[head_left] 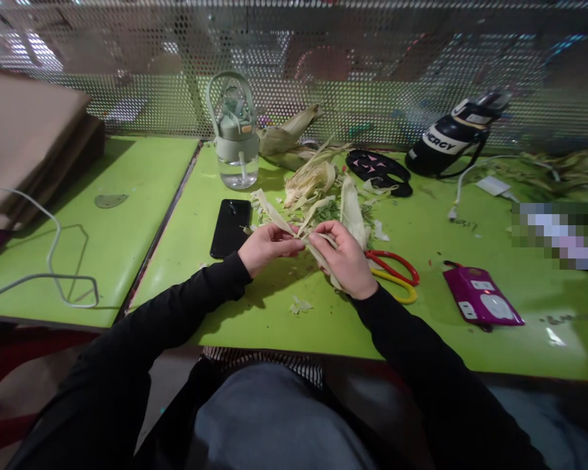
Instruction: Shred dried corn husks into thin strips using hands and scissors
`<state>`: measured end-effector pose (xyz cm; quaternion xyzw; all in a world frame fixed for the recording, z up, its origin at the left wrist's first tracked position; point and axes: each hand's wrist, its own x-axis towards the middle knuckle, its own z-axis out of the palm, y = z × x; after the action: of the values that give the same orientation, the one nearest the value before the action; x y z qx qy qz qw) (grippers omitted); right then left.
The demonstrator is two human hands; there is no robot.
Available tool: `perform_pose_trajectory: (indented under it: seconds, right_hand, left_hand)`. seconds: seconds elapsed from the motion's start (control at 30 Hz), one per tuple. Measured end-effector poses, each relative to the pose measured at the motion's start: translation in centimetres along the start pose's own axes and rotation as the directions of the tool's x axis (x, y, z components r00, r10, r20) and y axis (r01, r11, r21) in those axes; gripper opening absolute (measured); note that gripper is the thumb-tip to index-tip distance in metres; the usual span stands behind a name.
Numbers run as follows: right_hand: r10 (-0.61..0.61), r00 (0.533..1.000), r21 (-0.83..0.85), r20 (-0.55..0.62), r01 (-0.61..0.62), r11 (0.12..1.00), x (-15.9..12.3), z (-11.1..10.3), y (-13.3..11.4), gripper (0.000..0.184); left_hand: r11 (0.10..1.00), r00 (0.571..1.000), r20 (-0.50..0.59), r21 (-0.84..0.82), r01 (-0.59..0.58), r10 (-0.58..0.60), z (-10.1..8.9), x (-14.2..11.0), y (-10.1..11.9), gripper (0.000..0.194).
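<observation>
Between my two hands is a pale strip of corn husk (273, 210), with one end sticking up to the left and another hanging below my right hand. My left hand (269, 248) pinches it between thumb and fingers. Close beside it, my right hand (345, 258) is closed on the same husk. Behind the hands lies a pile of loose corn husks (311, 183) with green shreds, and a broad husk piece (353, 212) stands out at its right. Scissors with red and yellow handles (396, 269) lie by my right wrist, their blades hidden.
A black phone (230, 228) lies left of the pile, with a clear water bottle (238, 153) behind it. A black bottle (451, 140), a black eye mask (379, 172) and a purple pouch (485, 297) are to the right. Brown cardboard (29, 137) and a wire (53, 241) occupy the left table.
</observation>
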<state>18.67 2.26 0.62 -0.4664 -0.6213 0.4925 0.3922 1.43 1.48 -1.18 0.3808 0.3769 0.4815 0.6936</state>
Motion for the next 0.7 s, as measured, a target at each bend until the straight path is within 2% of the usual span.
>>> perform_pose_trajectory:
  seconds: [0.13,0.27,0.33,0.37,0.4,0.43,0.47,0.5,0.53,0.6,0.63,0.67,0.7]
  right_hand:
    - [0.099,0.993,0.186,0.059,-0.108,0.977,0.1,0.0,-0.1,0.027]
    - [0.148,0.983,0.303,0.109,-0.175,0.937,0.3,0.0,0.4,0.042]
    - [0.107,0.991,0.239,0.074,-0.122,0.963,0.3,0.1,0.9,0.043]
    - [0.047,0.998,0.148,0.039,-0.052,0.988,0.2,0.2,1.2,0.04]
    - [-0.049,0.999,0.011,0.001,0.049,0.999,0.0,0.3,1.4,0.035]
    - [-0.179,0.984,-0.162,-0.019,0.174,0.971,-0.1,0.4,1.5,0.027]
    - [-0.327,0.945,-0.344,-0.003,0.306,0.887,-0.3,0.4,1.5,0.018]
    - [-0.47,0.881,-0.502,0.047,0.428,0.752,-0.5,0.4,1.5,0.009]
    - [-0.587,0.8,-0.613,0.125,0.527,0.589,-0.6,0.4,1.4,0.003]
    - [-0.722,0.634,-0.693,0.276,0.652,0.307,-0.8,0.3,1.1,0.011]
    - [-0.753,0.58,-0.69,0.311,0.682,0.24,-0.8,0.2,1.0,0.014]
    - [-0.77,0.559,-0.68,0.308,0.695,0.233,-0.7,0.1,0.9,0.015]
    - [-0.777,0.567,-0.665,0.275,0.696,0.273,-0.7,0.0,0.8,0.015]
  left_hand:
    - [0.993,0.994,-0.022,0.035,-0.109,0.11,0.0,0.1,-0.2,0.035]
    - [0.984,0.971,-0.16,-0.007,-0.179,0.176,0.2,0.1,0.0,0.032]
    - [0.982,0.956,-0.231,-0.018,-0.19,0.181,0.2,0.2,0.3,0.028]
    - [0.982,0.948,-0.263,-0.019,-0.19,0.178,0.2,0.2,0.4,0.025]
    - [0.982,0.941,-0.289,-0.015,-0.187,0.175,0.2,0.2,0.5,0.023]
    - [0.983,0.935,-0.309,-0.005,-0.183,0.173,0.1,0.3,0.6,0.021]
    - [0.984,0.931,-0.322,0.013,-0.178,0.172,0.0,0.3,0.6,0.019]
    - [0.984,0.929,-0.327,0.039,-0.172,0.175,-0.1,0.4,0.7,0.018]
    - [0.984,0.929,-0.325,0.072,-0.164,0.179,-0.2,0.4,0.7,0.017]
    - [0.98,0.937,-0.303,0.144,-0.137,0.175,-0.3,0.5,0.6,0.016]
    - [0.978,0.946,-0.284,0.178,-0.112,0.16,-0.4,0.5,0.5,0.016]
    - [0.974,0.956,-0.259,0.21,-0.083,0.138,-0.4,0.5,0.4,0.017]
    - [0.969,0.967,-0.229,0.239,-0.056,0.112,-0.4,0.5,0.3,0.017]
